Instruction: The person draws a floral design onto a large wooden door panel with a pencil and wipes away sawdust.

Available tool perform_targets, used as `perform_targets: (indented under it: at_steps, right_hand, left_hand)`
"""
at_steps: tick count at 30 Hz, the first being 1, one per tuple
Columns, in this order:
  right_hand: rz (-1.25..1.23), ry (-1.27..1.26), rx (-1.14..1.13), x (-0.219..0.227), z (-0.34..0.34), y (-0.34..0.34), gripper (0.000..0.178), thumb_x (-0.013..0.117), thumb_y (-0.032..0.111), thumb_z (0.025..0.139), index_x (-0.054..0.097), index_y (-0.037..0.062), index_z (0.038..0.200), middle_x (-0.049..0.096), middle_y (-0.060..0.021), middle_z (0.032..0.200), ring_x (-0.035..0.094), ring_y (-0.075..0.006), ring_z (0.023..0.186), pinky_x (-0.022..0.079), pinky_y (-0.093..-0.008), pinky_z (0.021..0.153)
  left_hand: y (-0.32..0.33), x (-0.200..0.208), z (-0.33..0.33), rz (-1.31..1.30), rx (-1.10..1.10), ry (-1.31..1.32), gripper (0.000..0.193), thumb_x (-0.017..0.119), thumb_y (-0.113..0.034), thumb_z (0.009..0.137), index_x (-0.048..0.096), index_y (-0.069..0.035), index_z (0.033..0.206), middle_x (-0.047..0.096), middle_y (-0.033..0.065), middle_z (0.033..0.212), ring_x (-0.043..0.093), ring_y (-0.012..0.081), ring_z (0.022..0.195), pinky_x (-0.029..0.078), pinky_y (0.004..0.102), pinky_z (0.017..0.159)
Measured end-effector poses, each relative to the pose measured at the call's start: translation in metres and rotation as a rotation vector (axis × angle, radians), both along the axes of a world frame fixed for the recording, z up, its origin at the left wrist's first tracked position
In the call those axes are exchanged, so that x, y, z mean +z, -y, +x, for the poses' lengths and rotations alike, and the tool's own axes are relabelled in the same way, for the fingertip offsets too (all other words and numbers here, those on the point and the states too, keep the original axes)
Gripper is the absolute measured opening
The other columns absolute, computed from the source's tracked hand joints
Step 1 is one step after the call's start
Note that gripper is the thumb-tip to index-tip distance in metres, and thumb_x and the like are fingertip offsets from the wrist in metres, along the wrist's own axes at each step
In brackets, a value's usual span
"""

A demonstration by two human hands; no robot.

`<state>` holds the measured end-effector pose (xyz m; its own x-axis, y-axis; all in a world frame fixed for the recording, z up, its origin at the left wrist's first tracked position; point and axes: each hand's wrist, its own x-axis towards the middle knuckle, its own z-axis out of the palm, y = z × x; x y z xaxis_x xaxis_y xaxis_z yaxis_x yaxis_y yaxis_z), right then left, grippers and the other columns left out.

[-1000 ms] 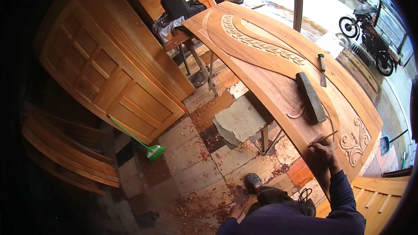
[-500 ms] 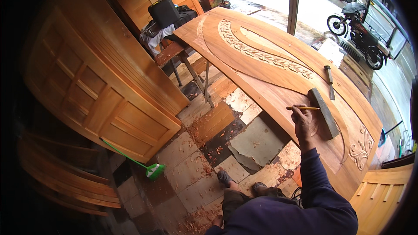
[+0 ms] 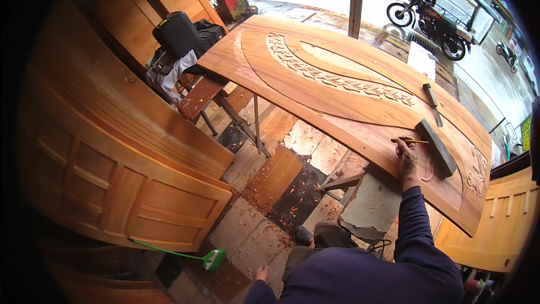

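Note:
My right hand [image 3: 407, 159] is closed around a yellow pencil [image 3: 418, 142] and rests over the near right part of a large carved wooden door panel [image 3: 332, 98]. Beside the pencil lies a long dark block [image 3: 436, 147], its near face grey. Farther back on the panel is a chisel [image 3: 432, 104] with a dark handle. Raised leaf carving curves along the middle of the panel, and a scroll carving [image 3: 477, 171] sits at its right end. My left hand [image 3: 262, 273] hangs low beside my body, away from the panel; its fingers cannot be made out.
Wooden doors [image 3: 140, 180] lean on the left, with a green broom [image 3: 212, 259] below them. A bench [image 3: 203, 97] with a black case [image 3: 176, 34] stands beyond. Shavings litter the tiled floor [image 3: 242, 219]. A motorcycle [image 3: 433, 25] is parked outside; another door [image 3: 500, 219] stands at right.
My view has turned, shifting the scene. My left hand has come farther into sight at my side. My right hand keeps the pencil close to the dark block.

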<state>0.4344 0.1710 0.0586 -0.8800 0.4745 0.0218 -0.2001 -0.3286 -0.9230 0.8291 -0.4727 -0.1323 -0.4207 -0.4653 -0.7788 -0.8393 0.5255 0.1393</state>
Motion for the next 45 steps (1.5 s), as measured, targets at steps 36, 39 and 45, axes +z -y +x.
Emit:
perform_targets:
  at_steps: [36,39,45]
  right_hand:
    - [0.122,0.293,-0.613,0.021,-0.016,0.062,0.013,0.069,0.002,0.098,0.065,0.0072,0.110,0.065,-0.0035,0.086,0.049,-0.0061,0.059,0.034,-0.0174,0.052]
    - [0.120,0.302,-0.761,0.039,-0.007,0.096,0.014,0.068,0.002,0.098,0.065,0.0070,0.110,0.069,-0.0081,0.092,0.049,-0.0063,0.058,0.034,-0.0168,0.051]
    - [0.087,0.301,-0.755,0.045,-0.089,0.133,0.014,0.069,-0.001,0.096,0.066,0.0049,0.108,0.073,-0.0125,0.097,0.047,-0.0060,0.057,0.033,-0.0173,0.051]
  left_hand:
    - [-0.312,0.188,-0.940,0.016,-1.823,-1.260,0.062,0.031,-0.053,0.111,0.032,-0.022,0.165,0.028,0.0057,0.172,0.026,0.0299,0.158,0.016,0.0467,0.130]
    - [-0.262,0.206,-0.996,-0.144,-1.480,-1.330,0.049,0.052,-0.044,0.106,0.060,-0.018,0.147,0.051,0.0097,0.159,0.045,0.0348,0.148,0.031,0.0548,0.123]
    - [-0.273,0.209,-1.039,0.143,-1.333,-1.572,0.035,0.061,-0.033,0.102,0.074,-0.009,0.124,0.064,0.0146,0.140,0.053,0.0398,0.136,0.038,0.0537,0.118]
